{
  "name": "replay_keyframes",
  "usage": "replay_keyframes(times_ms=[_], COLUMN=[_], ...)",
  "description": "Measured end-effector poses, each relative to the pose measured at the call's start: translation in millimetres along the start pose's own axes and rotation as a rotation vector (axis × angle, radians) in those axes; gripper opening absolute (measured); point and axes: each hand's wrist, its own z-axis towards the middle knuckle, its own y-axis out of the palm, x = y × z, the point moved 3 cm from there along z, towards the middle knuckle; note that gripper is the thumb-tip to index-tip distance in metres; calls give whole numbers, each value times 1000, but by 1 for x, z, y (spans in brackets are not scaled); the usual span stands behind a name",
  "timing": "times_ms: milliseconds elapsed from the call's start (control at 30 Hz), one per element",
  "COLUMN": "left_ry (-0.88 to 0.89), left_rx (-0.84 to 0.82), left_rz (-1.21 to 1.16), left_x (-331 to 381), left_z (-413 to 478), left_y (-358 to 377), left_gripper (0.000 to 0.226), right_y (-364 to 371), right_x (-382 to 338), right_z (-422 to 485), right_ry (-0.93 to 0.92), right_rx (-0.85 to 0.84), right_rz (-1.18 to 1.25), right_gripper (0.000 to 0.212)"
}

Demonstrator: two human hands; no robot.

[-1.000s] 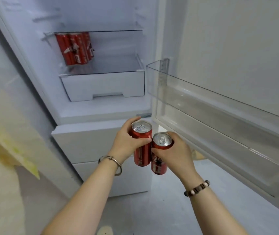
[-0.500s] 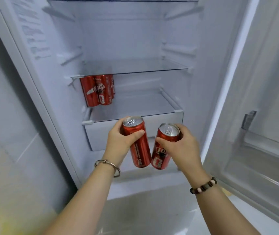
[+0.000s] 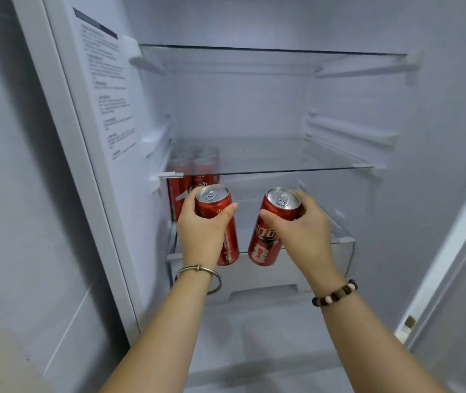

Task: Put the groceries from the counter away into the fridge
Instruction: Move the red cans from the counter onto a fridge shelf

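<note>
Now at the open fridge [image 3: 107, 114], the left hand [image 3: 200, 231] and right hand [image 3: 302, 231] each grip a red can [image 3: 227, 236], which should slide upright onto the lower shelf [image 3: 339, 239] beside the stored cans [image 3: 180, 177].

Cool, bluish, even light, soft shadows. A glint sits on the lid of the can [image 3: 265, 234] in the right hand [image 3: 308, 231]. Up-left of the left hand [image 3: 202, 232], the printed label [image 3: 107, 89] blurs; edges bow.

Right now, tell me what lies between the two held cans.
Head view: bare gap between left can and right can, only thumb tips intruding.
</note>
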Motion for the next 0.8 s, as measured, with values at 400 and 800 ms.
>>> replay_keyframes(times_ms=[400, 800], left_ry=[-21, -2], left_rx=[165, 107], left_rz=[200, 348], left_x=[-16, -54], left_z=[45, 48], left_y=[4, 7], left_gripper=[63, 74], right_y=[51, 71], right_x=[21, 50], right_z=[62, 63], right_ry=[-9, 27], right_rx=[-71, -294], right_rz=[-75, -61], right_gripper=[56, 43])
